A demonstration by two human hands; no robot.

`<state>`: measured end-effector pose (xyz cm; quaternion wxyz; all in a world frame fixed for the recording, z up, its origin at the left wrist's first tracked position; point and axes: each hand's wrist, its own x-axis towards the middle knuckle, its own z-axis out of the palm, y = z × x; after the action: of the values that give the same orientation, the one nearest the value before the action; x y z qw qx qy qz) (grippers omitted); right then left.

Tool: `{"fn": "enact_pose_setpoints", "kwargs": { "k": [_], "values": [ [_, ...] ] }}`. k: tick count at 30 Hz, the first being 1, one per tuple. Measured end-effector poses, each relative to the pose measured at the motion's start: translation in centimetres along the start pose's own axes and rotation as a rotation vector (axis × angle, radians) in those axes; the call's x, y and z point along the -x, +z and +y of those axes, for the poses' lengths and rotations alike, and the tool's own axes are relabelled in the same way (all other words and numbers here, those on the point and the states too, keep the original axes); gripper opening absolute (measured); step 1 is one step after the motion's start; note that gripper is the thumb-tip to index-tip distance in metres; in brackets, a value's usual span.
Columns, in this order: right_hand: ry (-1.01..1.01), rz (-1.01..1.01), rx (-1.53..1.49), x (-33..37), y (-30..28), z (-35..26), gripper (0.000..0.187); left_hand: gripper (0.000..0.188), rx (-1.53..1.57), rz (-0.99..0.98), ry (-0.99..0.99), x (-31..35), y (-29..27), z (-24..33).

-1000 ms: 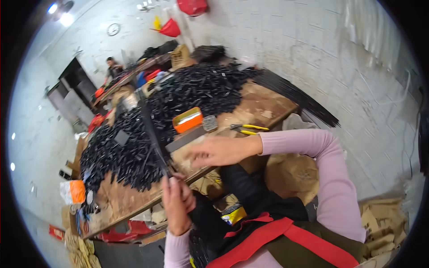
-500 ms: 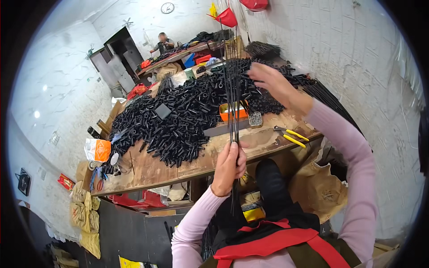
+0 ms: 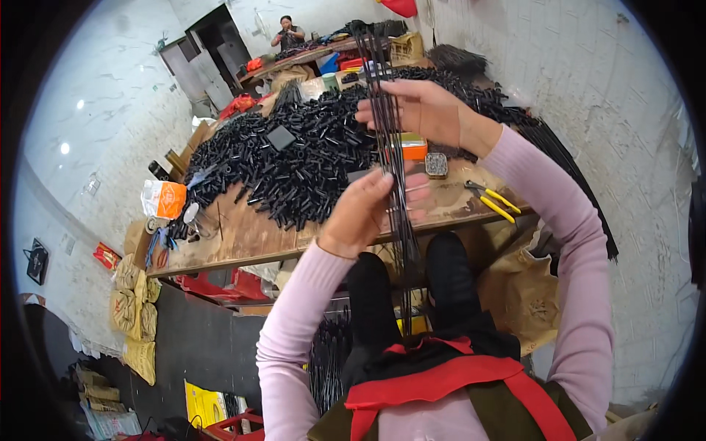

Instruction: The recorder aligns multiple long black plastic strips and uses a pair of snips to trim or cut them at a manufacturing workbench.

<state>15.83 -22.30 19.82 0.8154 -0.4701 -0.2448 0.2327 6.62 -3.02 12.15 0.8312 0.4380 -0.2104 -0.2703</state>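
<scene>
A bundle of long thin black rods (image 3: 403,235) stands upright in front of me, over the table's front edge. My left hand (image 3: 371,202) holds it around the middle, thumb on the near side and fingers stretched loosely behind. Higher up, my right hand (image 3: 426,114) is around the same bundle, with its thumb in front and its fingertips showing past the left side. The upper ends of the rods fan out slightly. Behind the bundle, a large heap of short black tubular pieces (image 3: 301,176) covers much of the wooden table (image 3: 250,239).
Yellow-handled pliers (image 3: 494,202), a small box of metal bits (image 3: 436,165) and an orange container (image 3: 414,149) lie on the table. More long rods (image 3: 566,176) rest along its right side. A brown sack (image 3: 522,294) stands below. Another person (image 3: 288,35) sits at a far table.
My right hand has come down and left from the open air onto the upper bundle. My left hand has moved up, its fingers looser. The view has shifted slightly.
</scene>
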Motion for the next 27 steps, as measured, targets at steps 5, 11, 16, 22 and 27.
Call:
{"fn": "enact_pose_setpoints", "kwargs": {
  "k": [5,11,16,22,27],
  "values": [
    [0.049,0.04,0.091,2.2,3.2,2.0,0.032,0.045,0.051,0.048,-0.081,3.4,0.6,-2.5],
    [-0.017,-0.022,0.131,2.1,2.8,2.0,0.034,0.039,-0.093,0.063,-0.007,1.5,0.2,0.3],
    [0.088,0.039,0.094,4.1,4.3,3.5,0.035,0.04,0.045,0.107,-0.12,5.3,1.7,-2.9],
    [0.055,0.008,0.127,3.0,2.7,3.6,0.038,0.033,-0.032,0.104,-0.121,3.6,1.1,-2.1],
    [0.111,-0.002,0.122,4.0,4.3,4.1,0.037,0.032,-0.164,0.094,-0.037,3.7,-0.4,-2.0]
  ]
}}
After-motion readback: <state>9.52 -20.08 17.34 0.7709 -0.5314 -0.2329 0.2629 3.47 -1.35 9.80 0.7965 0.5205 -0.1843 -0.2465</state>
